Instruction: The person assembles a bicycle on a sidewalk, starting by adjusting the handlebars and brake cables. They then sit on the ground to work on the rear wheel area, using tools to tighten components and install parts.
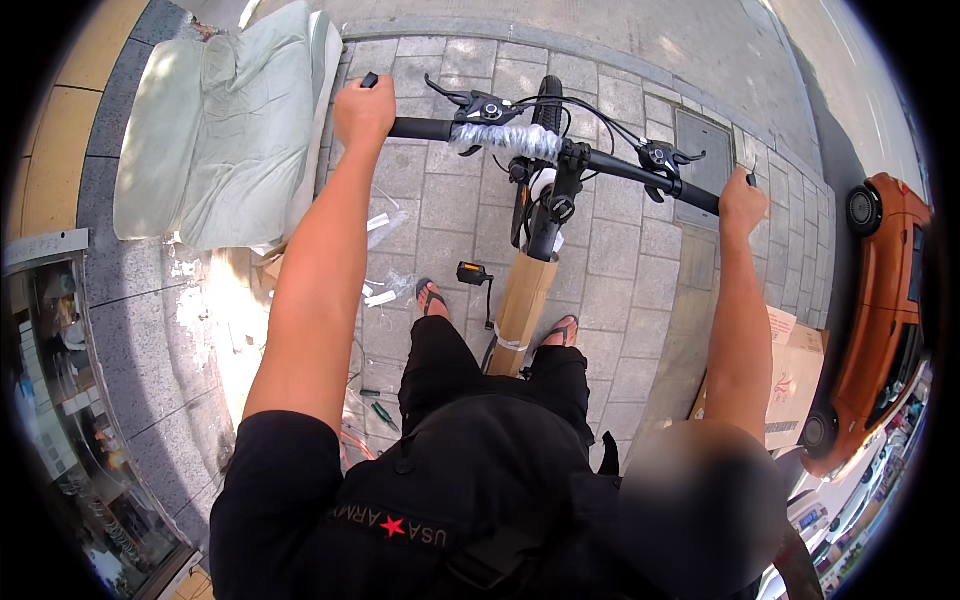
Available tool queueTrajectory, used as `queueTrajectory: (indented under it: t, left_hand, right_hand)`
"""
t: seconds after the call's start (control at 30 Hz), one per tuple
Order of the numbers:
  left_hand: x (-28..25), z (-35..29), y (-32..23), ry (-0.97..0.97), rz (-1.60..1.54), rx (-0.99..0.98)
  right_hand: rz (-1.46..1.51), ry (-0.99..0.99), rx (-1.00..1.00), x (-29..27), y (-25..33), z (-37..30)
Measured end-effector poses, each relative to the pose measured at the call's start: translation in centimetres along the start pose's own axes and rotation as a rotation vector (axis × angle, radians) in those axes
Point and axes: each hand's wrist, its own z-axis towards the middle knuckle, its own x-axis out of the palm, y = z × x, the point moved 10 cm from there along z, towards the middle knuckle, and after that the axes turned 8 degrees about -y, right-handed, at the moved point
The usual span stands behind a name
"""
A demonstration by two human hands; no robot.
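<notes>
From the head view, the left hand (pixel 363 110) is wrapped tight round the left grip of the bicycle handlebar (pixel 545 150), and the right hand (pixel 742 200) is clenched on the right grip, the bicycle standing on the paving (pixel 640 250) between the sandalled feet. Steadying it well seems to call for even pressure on both grips, so the cardboard-wrapped frame (pixel 522 305) stays upright and clear of the pale padded wrapping (pixel 230 130) at the left.

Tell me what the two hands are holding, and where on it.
Both grip a bicycle handlebar: the left hand closes on its left end grip, the right hand on its right end grip.
</notes>
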Motion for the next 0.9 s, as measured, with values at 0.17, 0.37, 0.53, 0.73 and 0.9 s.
queueTrajectory:
  t: [0.17, 0.37, 0.53, 0.73, 0.9]
  left_hand:
    - [-0.2, -0.5, 0.4, 0.023, -0.006, -0.032]
    - [-0.2, -0.8, 0.9, 0.019, -0.016, -0.036]
    - [-0.2, -0.5, 0.6, 0.025, -0.009, -0.022]
    - [-0.2, -0.4, 0.8, 0.055, 0.051, -0.011]
    - [-2.4, -1.1, -0.3, 0.069, -0.085, 0.135]
  right_hand:
    - [-0.021, 0.034, -0.071, 1.4, 0.3, 1.5]
    - [-0.001, 0.000, 0.063, -0.6, 1.0, -0.3]
    - [0.001, 0.017, 0.126, -1.5, 1.2, -1.2]
    - [-0.034, 0.108, 0.066, -0.8, 1.8, -0.5]
    - [0.429, 0.206, 0.057, -0.5, -0.5, 2.0]
